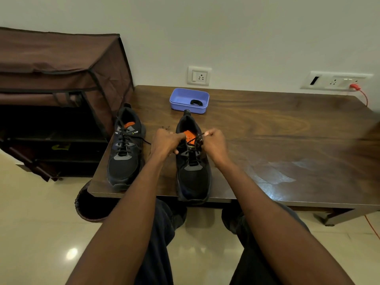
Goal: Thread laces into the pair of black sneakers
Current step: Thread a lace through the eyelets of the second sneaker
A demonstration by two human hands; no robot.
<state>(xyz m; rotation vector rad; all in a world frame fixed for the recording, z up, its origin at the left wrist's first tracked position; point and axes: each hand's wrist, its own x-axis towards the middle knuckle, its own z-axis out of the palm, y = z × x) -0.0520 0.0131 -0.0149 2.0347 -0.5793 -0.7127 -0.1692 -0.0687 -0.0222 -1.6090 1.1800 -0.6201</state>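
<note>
Now right sneaker (193,161) between left hand (165,144), right hand (214,144).

Dim indoor light, tabletop (287,161) glare, wide-angle warping

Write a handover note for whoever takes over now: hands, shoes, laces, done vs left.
Left hand: grips one lace end at the right sneaker.
Right hand: pinches the other lace end, pulled taut.
Both sneakers stand near the front edge of the table, toes toward you.
Done: left sneaker laced, ends loose.
Left: finish the right sneaker's top eyelets.
Blue tray behind holds a small black item.
</note>
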